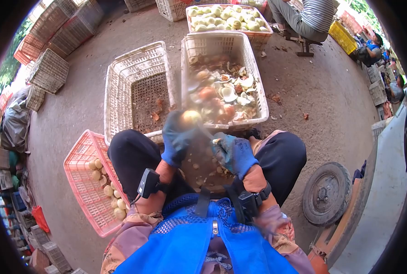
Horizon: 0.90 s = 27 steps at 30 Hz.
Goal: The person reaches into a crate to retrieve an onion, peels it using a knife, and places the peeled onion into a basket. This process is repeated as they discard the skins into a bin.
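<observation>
My left hand point(176, 139), in a blue-grey glove and smeared by motion, is closed around an onion point(192, 118) at the near edge of a white crate point(261, 102). My right hand point(234, 153), gloved too, is closed on a small knife point(206, 133); its blurred blade points toward the onion. Inside the white crate lie onion skins and cut pieces point(229, 93), with several reddish-brown onions point(207, 93) among them. To the left of my left knee, a pink crate point(88, 182) holds several pale peeled onions point(108, 190).
A second white crate point(114, 86) with a few dry skins stands left of the first. Farther back is a crate of pale onions point(226, 18). A seated person point(311, 20) is at upper right. A wheel point(327, 194) lies by my right knee; stacked crates point(59, 27) line the left.
</observation>
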### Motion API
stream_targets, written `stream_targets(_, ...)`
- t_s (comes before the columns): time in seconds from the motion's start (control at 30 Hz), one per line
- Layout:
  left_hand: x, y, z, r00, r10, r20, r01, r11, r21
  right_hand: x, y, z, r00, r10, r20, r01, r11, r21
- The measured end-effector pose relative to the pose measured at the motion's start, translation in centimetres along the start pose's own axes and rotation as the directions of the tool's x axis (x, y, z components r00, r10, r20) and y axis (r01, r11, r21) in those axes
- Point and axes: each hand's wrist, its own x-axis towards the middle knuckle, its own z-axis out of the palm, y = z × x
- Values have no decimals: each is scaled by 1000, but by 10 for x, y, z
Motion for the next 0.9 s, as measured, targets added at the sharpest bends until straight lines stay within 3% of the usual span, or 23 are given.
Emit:
stream_targets(0.07, 0, 3, -2, 998, 19, 51, -20, 1000, 14, 0, -1, 0, 999, -10, -37, 4, 989, -151)
stream_targets(0.17, -1, 7, 0, 997, -9, 73, 8, 1000, 18, 2, -5, 0, 995, -2, -102, -19, 979, -205)
stream_targets(0.3, 0, 2, -1, 991, 79, 105, -83, 996, 32, 2, 4, 9, 994, 23, -111, -37, 991, -126)
stream_targets(0.47, 1, -7, 5, 996, 90, 22, -91, 995, 46, 4, 1, 24, 963, 242, -121, -233, 969, 78)
stream_targets(0.6, 1, -21, 8, 999, 28, -23, -27, 999, 28, 5, 2, 30, 953, 260, -155, -255, 965, 54)
stream_targets(0.7, 4, -21, 12, 999, 53, -4, -52, 990, 128, 5, 12, 39, 939, 216, -267, -230, 973, -21)
stream_targets(0.77, 4, -18, 16, 999, 44, -30, -42, 996, 76, 6, 16, 41, 908, 405, -109, -359, 885, 296)
stream_targets(0.8, 3, -14, 18, 999, 42, -25, -40, 996, 78, 6, 23, 46, 906, 409, -111, -362, 883, 300)
stream_targets(0.87, 3, -6, 23, 997, 52, -58, -46, 994, 96, 7, 36, 55, 848, 530, 5, -438, 696, 569)
stream_targets(0.9, 3, -6, 24, 998, 48, -47, -43, 994, 100, 8, 32, 51, 844, 536, 2, -439, 690, 576)
